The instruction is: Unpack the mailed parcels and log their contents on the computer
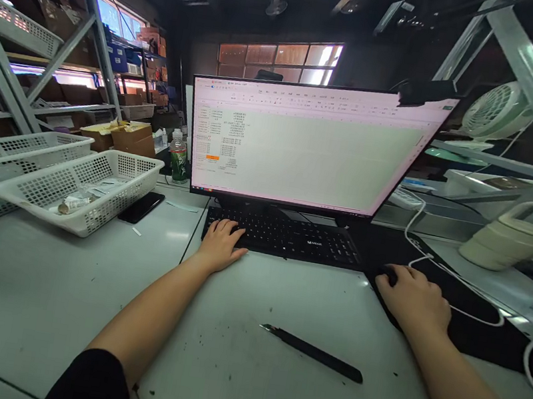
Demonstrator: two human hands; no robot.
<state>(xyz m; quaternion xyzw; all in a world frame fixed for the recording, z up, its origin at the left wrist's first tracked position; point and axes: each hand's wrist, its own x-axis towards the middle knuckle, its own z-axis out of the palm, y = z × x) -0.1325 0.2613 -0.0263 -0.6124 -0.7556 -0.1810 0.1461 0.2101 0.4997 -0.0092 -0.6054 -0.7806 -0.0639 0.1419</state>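
My left hand [222,245] rests on the left end of a black keyboard [286,235], its fingers spread and the thumb over the front edge. At the right, my right hand [415,300] is curled over a dark computer mouse [390,274], which is mostly hidden under the palm and lies on a black mat [473,327]. Behind the keyboard stands a wide monitor [315,146] showing a spreadsheet with one orange cell. A black craft knife [315,354] with its blade tip to the left lies on the table between my forearms.
White perforated baskets [120,193] stand at the left, one holding small items. Near them are a black phone [142,207] and a green-labelled bottle [179,157]. A cream lidded cup [507,241], a white cable [475,315] and a small fan [496,113] are at the right.
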